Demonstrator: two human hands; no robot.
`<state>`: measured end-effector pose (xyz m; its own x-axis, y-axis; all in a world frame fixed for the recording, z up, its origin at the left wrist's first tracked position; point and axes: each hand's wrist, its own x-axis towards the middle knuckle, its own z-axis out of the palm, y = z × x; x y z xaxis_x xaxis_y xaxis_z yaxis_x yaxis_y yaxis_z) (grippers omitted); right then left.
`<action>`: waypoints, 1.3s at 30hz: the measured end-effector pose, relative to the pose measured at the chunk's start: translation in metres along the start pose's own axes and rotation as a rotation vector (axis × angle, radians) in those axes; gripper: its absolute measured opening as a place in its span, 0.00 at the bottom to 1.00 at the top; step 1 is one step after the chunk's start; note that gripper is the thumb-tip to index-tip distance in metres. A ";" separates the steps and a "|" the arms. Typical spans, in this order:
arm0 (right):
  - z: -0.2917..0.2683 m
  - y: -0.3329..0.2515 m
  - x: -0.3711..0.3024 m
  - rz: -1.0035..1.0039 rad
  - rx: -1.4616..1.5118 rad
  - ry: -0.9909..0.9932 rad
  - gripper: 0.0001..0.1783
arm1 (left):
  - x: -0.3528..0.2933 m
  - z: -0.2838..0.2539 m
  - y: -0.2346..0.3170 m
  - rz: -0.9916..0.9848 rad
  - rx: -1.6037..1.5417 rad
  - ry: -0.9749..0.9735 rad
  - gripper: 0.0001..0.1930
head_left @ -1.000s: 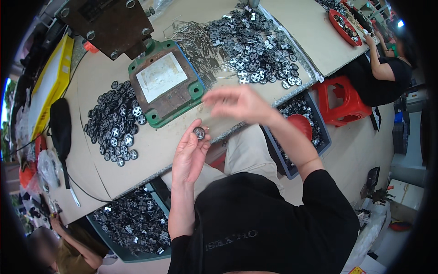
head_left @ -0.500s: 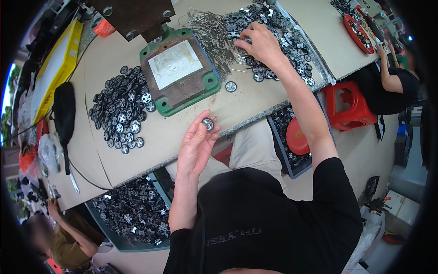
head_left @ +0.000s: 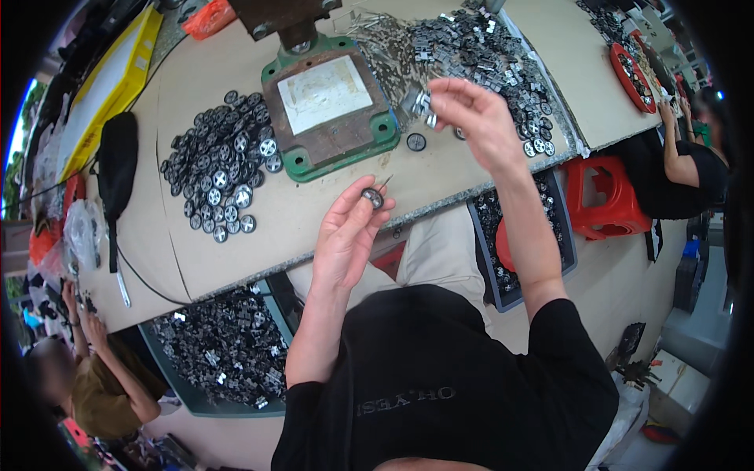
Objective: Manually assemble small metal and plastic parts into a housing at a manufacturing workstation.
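My left hand [head_left: 342,243] is closed, pinching a small black wheel [head_left: 372,198] with silver spokes near the table's front edge. A thin metal pin [head_left: 386,181] sticks up from that wheel. My right hand [head_left: 485,125] pinches a small black-and-silver plastic part [head_left: 426,108] above the table. Just below that part lies a single wheel [head_left: 416,142]. Behind the right hand spread a heap of similar parts [head_left: 471,51] and loose metal pins [head_left: 377,35]. A green-based press [head_left: 342,162] with a white pad [head_left: 324,94] stands between these and a wheel pile [head_left: 212,165].
A teal bin [head_left: 212,410] of dark parts sits below the table at left, a grey bin [head_left: 510,300] at right beside a red stool [head_left: 601,196]. A yellow tray [head_left: 141,55] lies far left. Other people [head_left: 110,392] work at both sides.
My right hand has come back from the heap toward me, now holding a small plastic part. The wheel in my left hand has tilted, and its pin shows more clearly. The view has shifted slightly.
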<state>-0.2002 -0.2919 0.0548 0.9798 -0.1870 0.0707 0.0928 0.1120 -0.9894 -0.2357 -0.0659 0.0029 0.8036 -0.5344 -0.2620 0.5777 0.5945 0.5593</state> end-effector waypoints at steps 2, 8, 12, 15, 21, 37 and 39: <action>0.013 0.009 -0.023 0.020 0.057 -0.022 0.13 | 0.000 0.004 0.000 0.040 0.023 0.017 0.18; 0.028 0.016 -0.054 0.005 0.075 -0.015 0.13 | -0.004 0.004 0.000 0.113 0.088 0.053 0.18; 0.034 0.019 -0.059 -0.002 0.097 -0.028 0.12 | -0.007 0.004 -0.002 0.144 0.122 0.062 0.18; 0.039 0.023 -0.061 -0.029 0.089 -0.012 0.12 | -0.008 0.004 -0.002 0.157 0.123 0.074 0.18; 0.041 0.027 -0.065 -0.257 -0.214 0.054 0.12 | -0.009 0.004 -0.004 0.213 0.197 0.127 0.17; 0.030 0.028 -0.056 -0.250 -0.090 -0.071 0.14 | -0.010 0.002 -0.002 0.250 0.375 0.148 0.17; 0.022 0.028 -0.054 -0.302 -0.174 -0.133 0.14 | -0.008 -0.003 0.002 0.005 0.040 0.068 0.17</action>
<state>-0.2462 -0.2575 0.0260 0.9283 -0.0564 0.3676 0.3612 -0.0987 -0.9273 -0.2404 -0.0586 0.0038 0.8149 -0.4889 -0.3115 0.5689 0.5716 0.5913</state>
